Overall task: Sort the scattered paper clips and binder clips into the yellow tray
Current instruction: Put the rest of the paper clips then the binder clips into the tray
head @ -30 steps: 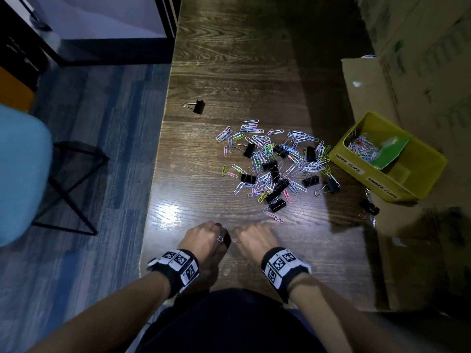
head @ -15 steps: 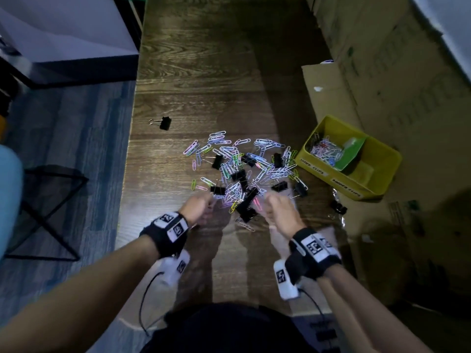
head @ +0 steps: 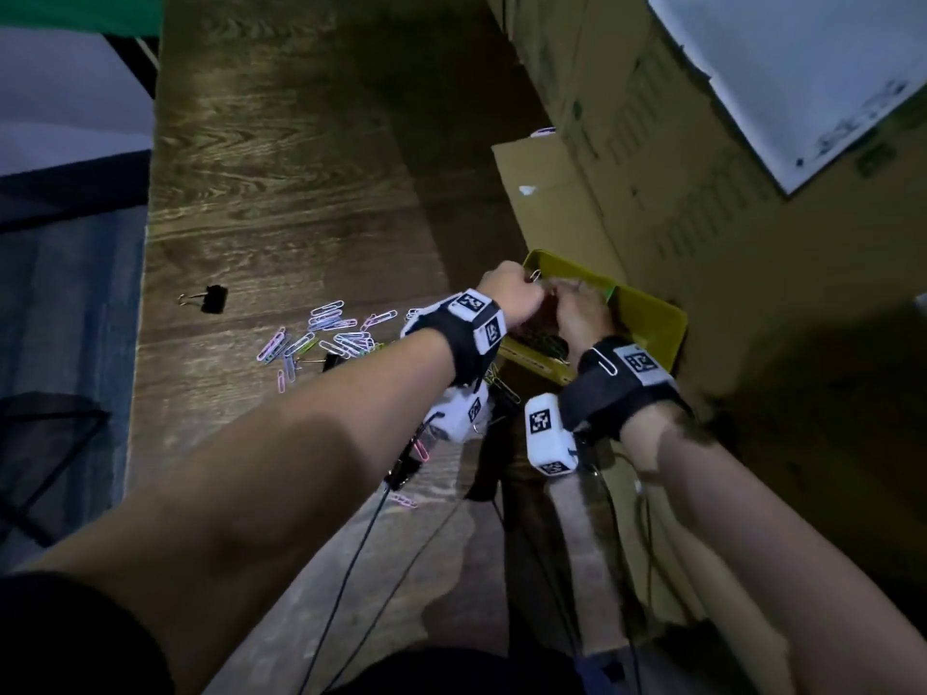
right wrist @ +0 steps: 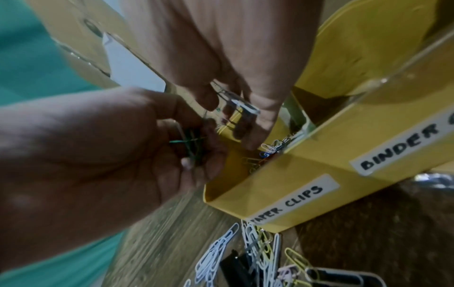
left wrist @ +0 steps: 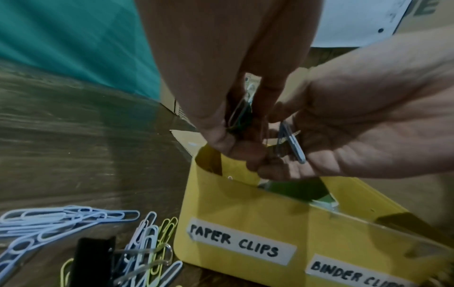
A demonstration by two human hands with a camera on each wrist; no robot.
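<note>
The tray (head: 652,313) sits at the right of the frame on the surface (head: 281,193). Both hands, left hand (head: 506,293) and right hand (head: 582,313), are over its near-left part. Loose paper clips (head: 326,333) lie left of the tray. One binder clip (head: 213,298) lies alone, farther left.

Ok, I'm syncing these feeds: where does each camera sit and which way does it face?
Head: worn on head, facing down at table; both forearms, left hand, right hand over yellow tray.
Left wrist: along left hand's fingers toward tray; right hand enters right.
Right wrist: along right hand into tray; left hand enters left.
Shared: wrist views both show hands holding paper clips.
</note>
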